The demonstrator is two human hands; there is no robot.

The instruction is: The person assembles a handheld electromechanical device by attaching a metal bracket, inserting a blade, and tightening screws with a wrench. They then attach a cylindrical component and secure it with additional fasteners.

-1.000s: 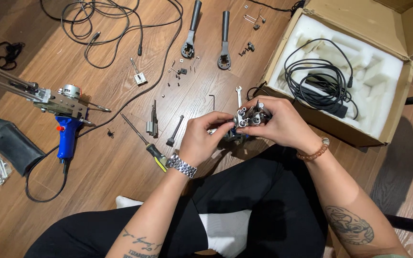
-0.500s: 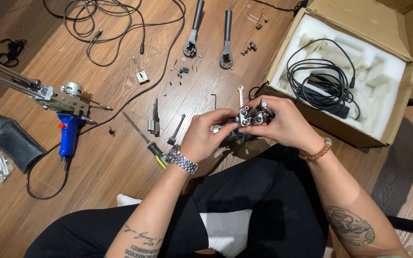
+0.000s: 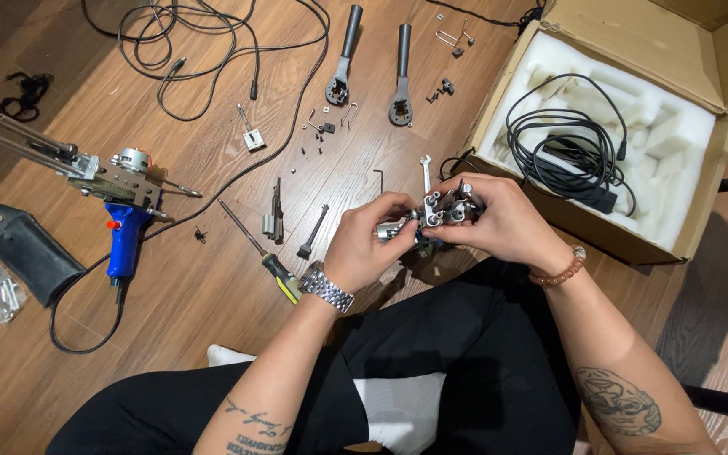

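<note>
Head view: both hands, left (image 3: 372, 240) & right (image 3: 503, 223), clamp metal assembly (image 3: 444, 209); prob mid-build, screws (image 3: 318, 139), handles (image 3: 343, 59) unfitted on floor

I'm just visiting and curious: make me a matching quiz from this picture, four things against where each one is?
Things:
1. metal assembly
2. coiled black cable
3. blue-handled tool
4. screwdriver

Places:
A. on the white foam in the cardboard box
B. on the floor at far left
C. between the left hand and right hand
D. on the floor just left of the wristwatch

Pairs: 1-C, 2-A, 3-B, 4-D
</note>
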